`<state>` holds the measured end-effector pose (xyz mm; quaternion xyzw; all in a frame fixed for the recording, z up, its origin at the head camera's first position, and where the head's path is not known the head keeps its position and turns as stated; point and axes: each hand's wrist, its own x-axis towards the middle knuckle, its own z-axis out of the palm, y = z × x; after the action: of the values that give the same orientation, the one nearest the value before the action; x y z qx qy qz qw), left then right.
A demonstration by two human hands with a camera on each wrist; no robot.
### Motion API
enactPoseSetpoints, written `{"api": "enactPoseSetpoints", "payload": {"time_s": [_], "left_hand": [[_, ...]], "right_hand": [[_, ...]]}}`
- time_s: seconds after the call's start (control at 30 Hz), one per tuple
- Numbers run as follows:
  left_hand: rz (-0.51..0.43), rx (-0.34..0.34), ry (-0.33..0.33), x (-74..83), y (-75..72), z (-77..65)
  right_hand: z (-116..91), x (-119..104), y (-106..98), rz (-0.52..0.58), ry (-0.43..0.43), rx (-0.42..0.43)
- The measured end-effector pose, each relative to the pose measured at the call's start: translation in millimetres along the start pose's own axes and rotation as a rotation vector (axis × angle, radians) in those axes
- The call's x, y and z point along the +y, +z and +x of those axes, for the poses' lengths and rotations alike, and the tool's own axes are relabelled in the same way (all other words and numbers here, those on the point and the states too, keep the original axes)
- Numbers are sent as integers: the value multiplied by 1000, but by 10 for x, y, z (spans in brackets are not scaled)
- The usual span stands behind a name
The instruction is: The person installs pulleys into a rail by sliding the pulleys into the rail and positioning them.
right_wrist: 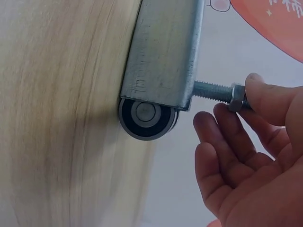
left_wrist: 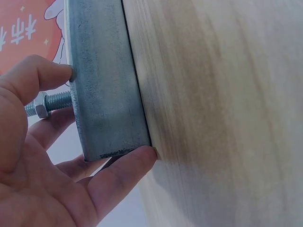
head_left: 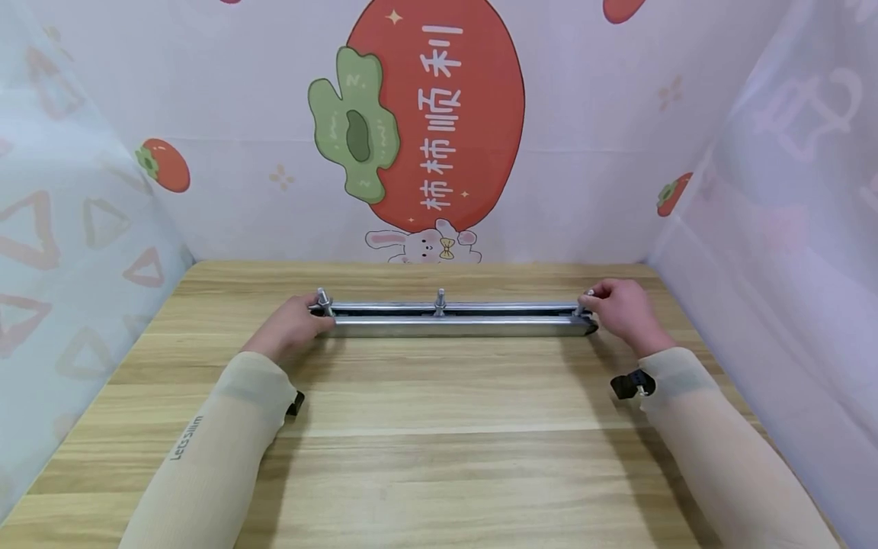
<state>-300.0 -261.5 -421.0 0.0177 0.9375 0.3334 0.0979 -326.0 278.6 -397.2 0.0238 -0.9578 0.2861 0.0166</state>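
A long galvanized steel channel rail (head_left: 459,328) lies across the table, with three upright threaded bolts along its open slot. My left hand (head_left: 295,324) grips its left end; in the left wrist view the thumb is at the upper edge, a fingertip is at the lower end corner, and a bolt with a hex nut (left_wrist: 41,105) stands between thumb and fingers. At the other end my right hand (head_left: 620,309) pinches the right bolt (right_wrist: 213,91) at its nut (right_wrist: 236,97), other fingers curled below. A round bearing wheel (right_wrist: 146,118) pokes from that rail end.
The middle bolt (head_left: 440,301) stands untouched. The wooden tabletop (head_left: 439,450) runs toward me under both forearms. Behind is a printed fabric backdrop (head_left: 240,221), with cloth walls at left and right. Black wrist mounts (head_left: 632,383) sit on the sleeves.
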Motion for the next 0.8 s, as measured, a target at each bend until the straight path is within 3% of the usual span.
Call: {"api": "enactPoseSetpoints", "payload": {"time_s": [0.43, 0.8], "left_hand": [[-3, 16, -5, -42, -14, -20], [-52, -8, -23, -28, -11, -2]], "right_hand": [[7, -196, 11, 13, 22, -66], [8, -213, 41, 41, 35, -89]]}}
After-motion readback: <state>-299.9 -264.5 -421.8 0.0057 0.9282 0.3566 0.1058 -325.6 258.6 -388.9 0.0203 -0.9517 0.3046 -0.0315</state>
